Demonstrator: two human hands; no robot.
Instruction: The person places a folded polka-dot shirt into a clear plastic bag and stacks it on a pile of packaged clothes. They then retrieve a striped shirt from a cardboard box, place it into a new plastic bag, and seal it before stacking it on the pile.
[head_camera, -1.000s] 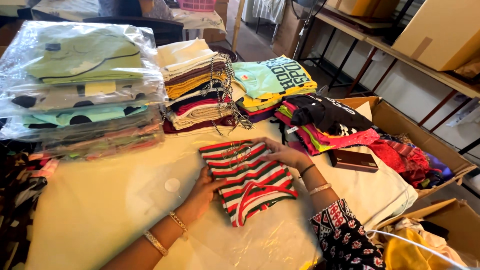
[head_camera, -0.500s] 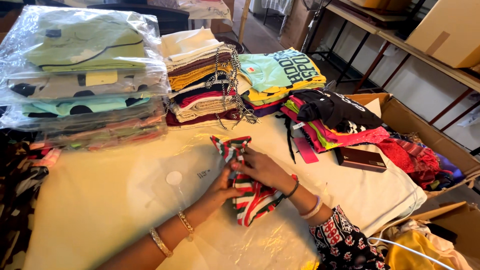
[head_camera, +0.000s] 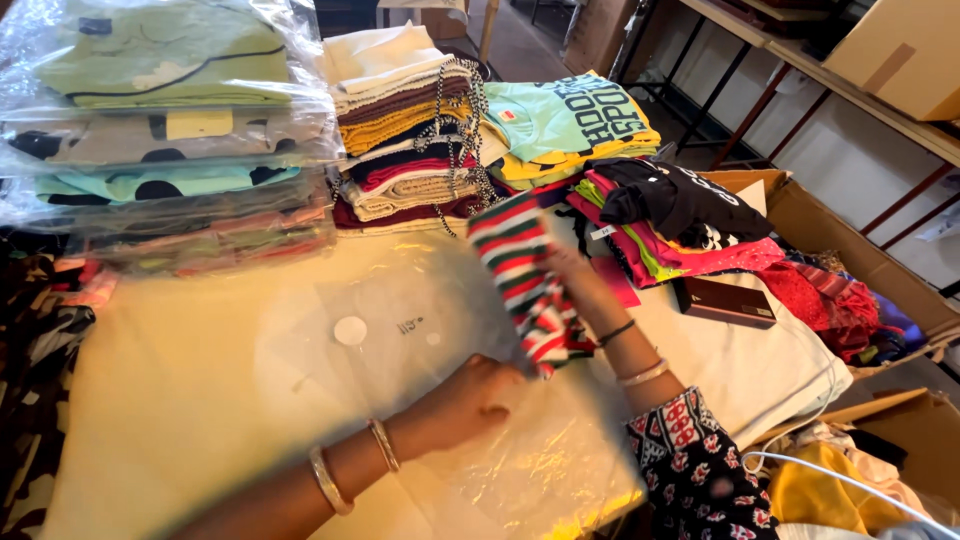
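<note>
A folded garment with red, white and green stripes (head_camera: 522, 280) is lifted upright off the table, gripped from behind by my right hand (head_camera: 578, 278). My left hand (head_camera: 468, 400) rests flat on a clear plastic bag (head_camera: 420, 340) lying on the cream-covered table (head_camera: 180, 400), fingers curled at the bag's edge just below the garment. The bag has a round white sticker on it. Both wrists wear bangles.
Bagged garments (head_camera: 160, 130) are stacked at the back left. A pile of folded clothes (head_camera: 400, 130) with a chain stands behind, beside teal and yellow shirts (head_camera: 565, 125). Black and pink clothes (head_camera: 680, 215), a dark box (head_camera: 725, 302) and cardboard boxes (head_camera: 850, 250) lie at right.
The striped garment lay flat and spread, then was folded narrow and has now been raised upright by my right hand. My left hand moved down onto the plastic bag.
</note>
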